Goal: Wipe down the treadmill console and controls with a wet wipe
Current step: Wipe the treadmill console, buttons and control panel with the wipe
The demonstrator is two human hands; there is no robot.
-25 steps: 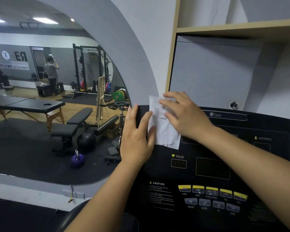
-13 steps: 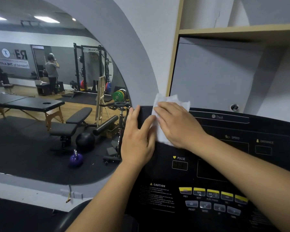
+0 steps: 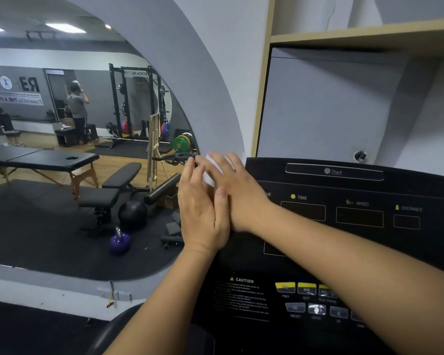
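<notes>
1. Head view, the task's things: the wet wipe (image 3: 210,175) lies on the top left corner of the black treadmill console (image 3: 318,185). Only a small white strip of it shows, between my two hands; the rest is hidden under my right palm.
2. Head view, right side: my right grip (image 3: 237,190) is spread flat, fingers straight and pointing up and left, pressing the wipe against the console. My right forearm crosses the panel from the lower right and covers part of the button rows.
3. Head view, left side: my left grip (image 3: 203,213) lies just beside it at the console's left edge, fingers straight and close together, holding nothing. Its thumb rests against the side of my right hand.
4. Head view, the panel: windows marked TIME (image 3: 303,212), SPEED (image 3: 359,217) and DISTANCE (image 3: 406,221) sit to the right of my hands, all dark. Lower down are a caution label (image 3: 241,295), a row of yellow buttons (image 3: 305,288) and a row of grey buttons (image 3: 315,309) beneath them.
5. Head view, surroundings: an arched mirror (image 3: 36,226) on the left reflects a gym floor with a purple kettlebell (image 3: 120,242), a black ball (image 3: 132,213) and green plates (image 3: 181,143). A wooden shelf (image 3: 369,34) runs above the console.
</notes>
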